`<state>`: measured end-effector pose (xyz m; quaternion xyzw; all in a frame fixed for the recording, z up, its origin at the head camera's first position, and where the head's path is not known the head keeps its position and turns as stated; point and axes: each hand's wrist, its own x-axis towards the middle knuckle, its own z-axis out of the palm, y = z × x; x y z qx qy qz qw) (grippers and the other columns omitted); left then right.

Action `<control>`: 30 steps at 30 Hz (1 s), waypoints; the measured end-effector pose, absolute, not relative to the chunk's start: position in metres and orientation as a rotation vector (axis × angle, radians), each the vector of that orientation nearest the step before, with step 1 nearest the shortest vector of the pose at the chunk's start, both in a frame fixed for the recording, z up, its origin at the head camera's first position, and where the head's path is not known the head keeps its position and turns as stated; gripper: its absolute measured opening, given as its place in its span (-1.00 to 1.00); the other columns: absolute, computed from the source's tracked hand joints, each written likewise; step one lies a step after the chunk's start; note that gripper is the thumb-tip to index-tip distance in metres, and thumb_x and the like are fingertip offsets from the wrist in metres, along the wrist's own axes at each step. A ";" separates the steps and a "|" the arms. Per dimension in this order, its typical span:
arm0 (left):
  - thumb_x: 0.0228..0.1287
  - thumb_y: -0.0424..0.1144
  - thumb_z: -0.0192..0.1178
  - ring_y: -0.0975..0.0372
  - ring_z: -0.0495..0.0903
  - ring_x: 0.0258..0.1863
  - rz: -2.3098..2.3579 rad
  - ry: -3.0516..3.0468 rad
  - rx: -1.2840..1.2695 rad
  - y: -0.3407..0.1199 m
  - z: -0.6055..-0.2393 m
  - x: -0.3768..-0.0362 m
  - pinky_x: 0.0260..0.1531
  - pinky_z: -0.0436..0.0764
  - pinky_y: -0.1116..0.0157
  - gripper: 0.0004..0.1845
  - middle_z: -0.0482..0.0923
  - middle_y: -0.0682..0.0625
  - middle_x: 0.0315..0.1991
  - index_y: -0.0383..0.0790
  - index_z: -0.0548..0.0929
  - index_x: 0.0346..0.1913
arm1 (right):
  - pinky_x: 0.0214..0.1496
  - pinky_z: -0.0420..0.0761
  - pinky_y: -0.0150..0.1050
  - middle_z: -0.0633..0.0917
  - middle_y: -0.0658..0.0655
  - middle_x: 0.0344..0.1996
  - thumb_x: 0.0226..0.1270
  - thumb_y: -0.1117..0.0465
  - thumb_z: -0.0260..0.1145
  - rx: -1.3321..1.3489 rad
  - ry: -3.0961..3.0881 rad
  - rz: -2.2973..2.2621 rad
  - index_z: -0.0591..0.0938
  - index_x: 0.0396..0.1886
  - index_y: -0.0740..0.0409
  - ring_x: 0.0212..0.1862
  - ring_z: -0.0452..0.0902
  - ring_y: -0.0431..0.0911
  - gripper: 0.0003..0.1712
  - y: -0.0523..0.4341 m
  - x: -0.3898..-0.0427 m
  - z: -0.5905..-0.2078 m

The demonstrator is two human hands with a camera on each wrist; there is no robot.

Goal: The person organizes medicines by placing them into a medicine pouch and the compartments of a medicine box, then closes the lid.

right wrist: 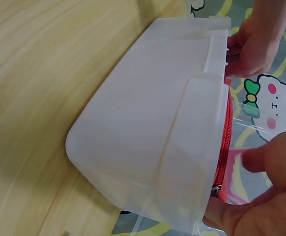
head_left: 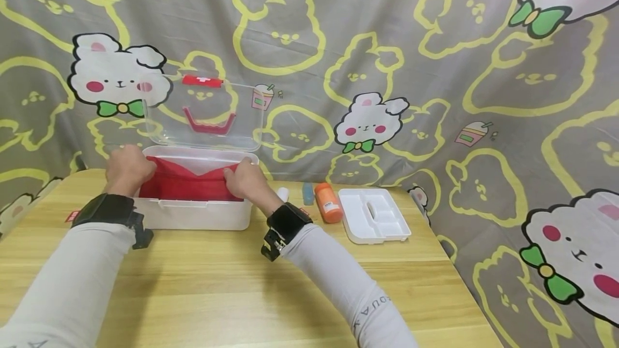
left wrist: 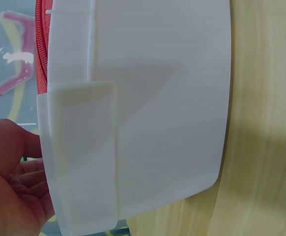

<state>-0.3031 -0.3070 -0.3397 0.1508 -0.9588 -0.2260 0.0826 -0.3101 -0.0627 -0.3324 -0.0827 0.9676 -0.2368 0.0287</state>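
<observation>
You had both hands in the white box point(head_left: 193, 218), which sat at the back left of the bench point(head_left: 232, 294) with its clear lid point(head_left: 205, 114) standing open behind it. Your left hand point(head_left: 127, 168) gripped the left end of the red pouch point(head_left: 181, 184) inside, and your right hand point(head_left: 247, 180) had its fingers point(right wrist: 261, 157) curled over the pouch's right end, so both were holding the same thing. The pouch was sitting down in the box, its zip edge point(right wrist: 226, 142) just showing over the rim in the right wrist view.

Off to the right of the box, nothing was really blocking you: a small white bottle point(head_left: 282, 194), a blue item point(head_left: 308, 193), an orange bottle point(head_left: 328, 203) lying down, then a white tray insert point(head_left: 373, 215), all near each other on the bench.

The lid had a red label with a white cross point(head_left: 203, 80) and a red handle point(head_left: 209, 124). Your right sleeve point(head_left: 338, 283) had lettering, too cut off to read properly. The bottle's label was too small to make out.
</observation>
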 end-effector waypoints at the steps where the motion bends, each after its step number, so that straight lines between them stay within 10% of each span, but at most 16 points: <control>1: 0.21 -0.37 0.04 -0.27 0.51 -0.30 -0.671 -2.865 0.457 -0.307 -0.340 -0.303 -0.58 0.58 0.10 -0.69 0.62 -0.45 -0.44 -0.66 0.64 -0.39 | -0.09 0.64 -0.29 0.70 0.23 0.01 0.58 -0.13 0.05 -0.231 2.993 -0.752 0.40 0.30 0.32 -0.03 0.67 -0.03 -0.37 -0.064 -0.309 -0.333; 17: 0.29 -0.34 -0.03 -0.27 0.53 -0.27 -0.665 -2.891 0.455 -0.312 -0.343 -0.302 -0.55 0.61 0.08 -0.64 0.63 -0.47 -0.36 -0.67 0.63 -0.29 | 0.12 0.62 -0.24 0.69 0.20 0.07 0.50 -0.02 0.16 -0.210 3.005 -0.701 0.35 0.39 0.24 0.14 0.61 0.02 -0.37 -0.069 -0.306 -0.337; 30: 0.29 -0.34 -0.06 -0.26 0.52 -0.27 -0.672 -2.901 0.453 -0.313 -0.344 -0.303 -0.56 0.57 0.10 -0.63 0.65 -0.43 -0.40 -0.62 0.66 -0.32 | -0.10 0.64 -0.30 0.70 0.17 -0.02 0.50 -0.02 0.18 -0.190 3.001 -0.686 0.42 0.33 0.28 -0.09 0.60 -0.06 -0.40 -0.069 -0.306 -0.338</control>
